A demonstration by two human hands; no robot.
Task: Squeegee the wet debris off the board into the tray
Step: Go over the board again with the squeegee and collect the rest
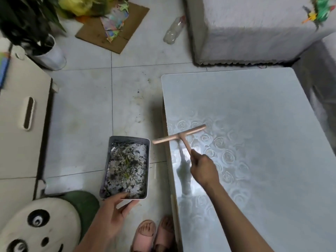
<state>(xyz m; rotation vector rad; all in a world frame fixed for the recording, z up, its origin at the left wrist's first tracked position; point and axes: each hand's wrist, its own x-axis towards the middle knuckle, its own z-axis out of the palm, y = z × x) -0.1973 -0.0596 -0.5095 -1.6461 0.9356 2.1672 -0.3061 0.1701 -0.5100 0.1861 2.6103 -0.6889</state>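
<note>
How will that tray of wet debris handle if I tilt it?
Probably front-heavy: the left hand grips the tray only at its near end. The wet debris covering its floor looks glossy and loose, so it would likely slide toward the low side. Its thin walls might flex.

Bare board [263,124] beyond squeegee [179,136]; tray [148,160] seemingly alongside.

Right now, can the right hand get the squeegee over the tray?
Probably yes. The right hand grips the squeegee, whose bar overhangs the left edge of the board; nothing shows between it and the tray the left hand holds alongside.
</note>
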